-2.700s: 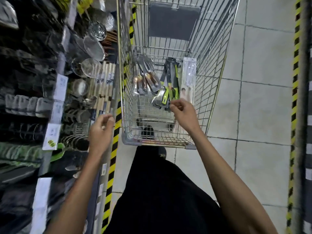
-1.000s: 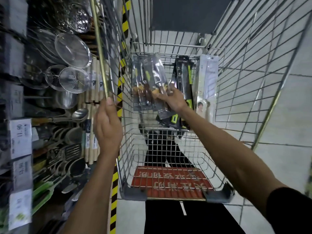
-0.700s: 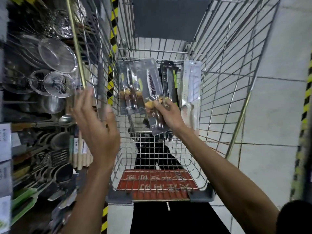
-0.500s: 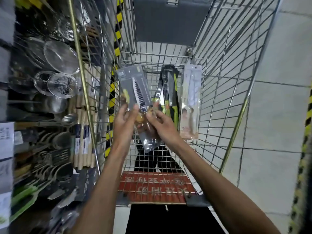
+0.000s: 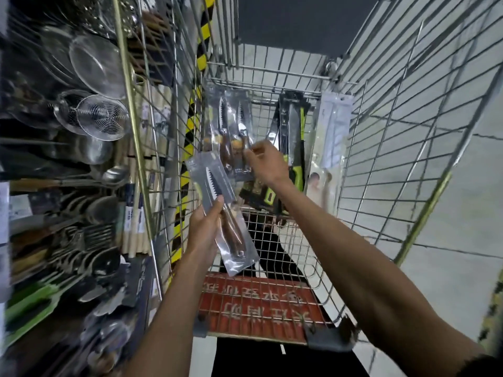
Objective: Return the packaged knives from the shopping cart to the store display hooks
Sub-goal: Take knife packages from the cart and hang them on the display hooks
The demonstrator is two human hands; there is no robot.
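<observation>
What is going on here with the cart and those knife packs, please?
A person is taking packaged knives out of a shopping cart. The left hand grips a packaged serrated knife, lifted clear of the others. The right hand pinches a second knife pack leaning at the cart's far end, beside a green-handled knife pack and a white pack. Neither held pack is at the utensil display on the left.

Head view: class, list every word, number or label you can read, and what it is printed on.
Red panel on the cart: pale Chinese characters, upside down, too blurred to quote.
Knife package in the left hand: print too small.
Second knife package, pinched by the right hand: unreadable.
Shelf tag: blurred.
</observation>
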